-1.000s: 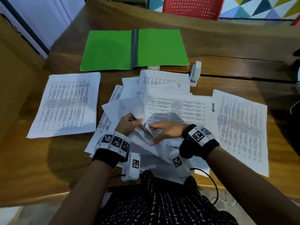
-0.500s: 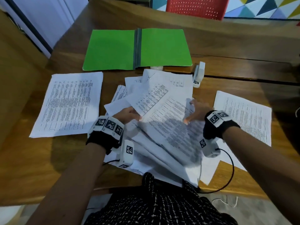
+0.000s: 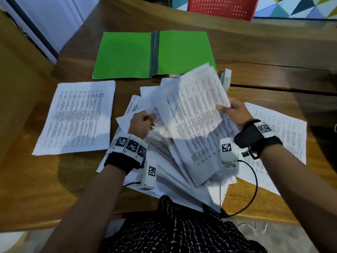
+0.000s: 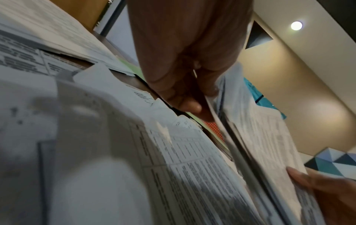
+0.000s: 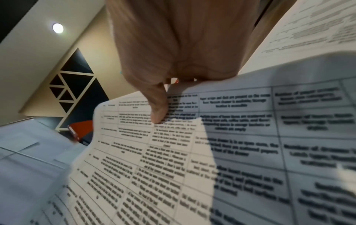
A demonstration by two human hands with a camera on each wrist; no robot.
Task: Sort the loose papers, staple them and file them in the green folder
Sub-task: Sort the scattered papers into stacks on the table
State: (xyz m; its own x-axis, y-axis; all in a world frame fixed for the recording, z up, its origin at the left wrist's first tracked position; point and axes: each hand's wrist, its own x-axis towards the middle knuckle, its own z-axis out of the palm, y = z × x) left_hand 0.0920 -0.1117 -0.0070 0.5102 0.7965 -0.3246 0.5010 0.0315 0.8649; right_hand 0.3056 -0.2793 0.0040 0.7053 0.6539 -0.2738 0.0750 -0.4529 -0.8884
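A fanned bundle of printed papers (image 3: 191,125) is raised off the table, tilted up at its far end. My left hand (image 3: 144,123) pinches its left edge, and my right hand (image 3: 231,112) pinches its right edge with the thumb on top (image 5: 158,115). In the left wrist view my fingers (image 4: 185,97) curl onto the sheets' edge. More loose sheets (image 3: 164,170) lie under the bundle. The green folder (image 3: 153,53) lies open and flat at the far middle. A white stapler (image 3: 226,79) stands behind the bundle, partly hidden.
One printed sheet (image 3: 76,117) lies alone at the left, another sheet (image 3: 280,136) at the right under my right wrist. The wooden table (image 3: 36,189) has a seam across its far part. A red chair (image 3: 222,6) stands beyond it.
Both hands gathered sheets from the pile and lifted them; the bundle has risen and tilted toward the folder, and my right hand moved right and farther out along its edge.
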